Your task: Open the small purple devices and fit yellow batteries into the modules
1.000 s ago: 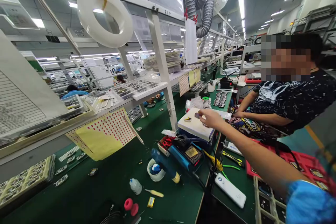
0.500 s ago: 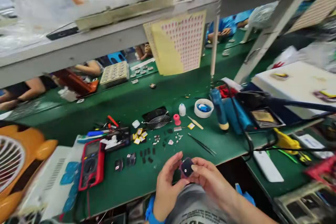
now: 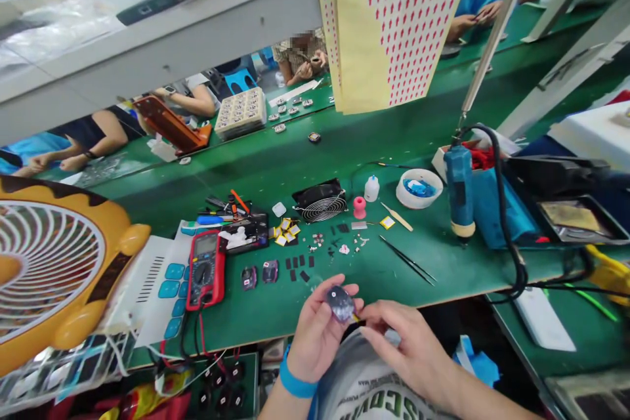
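Note:
A small dark device with a purplish rim and a tiny white label (image 3: 340,304) rests in my left hand (image 3: 315,335), between thumb and curled fingers. Close beside its lower right edge, my right hand (image 3: 394,331) has its thumb and fingertips drawn together; what they pinch is too small to make out. A bit of yellow shows between the device and those fingertips. Two similar dark devices (image 3: 270,271) lie on the green bench (image 3: 236,331) to the left. Black pads (image 3: 294,262), small loose parts (image 3: 343,249) and black tweezers (image 3: 407,260) lie beyond my hands.
A red multimeter (image 3: 205,269) and an orange fan (image 3: 54,269) stand left. Farther back are a round black fan (image 3: 322,205), a white bottle (image 3: 372,189) and a white tub (image 3: 418,189). A blue electric screwdriver (image 3: 459,190) hangs at right. Co-workers' hands show across the bench.
My right hand has come off the device's face to its lower right edge. The device now lies tilted in my left hand. The whole view has shifted as my head moved.

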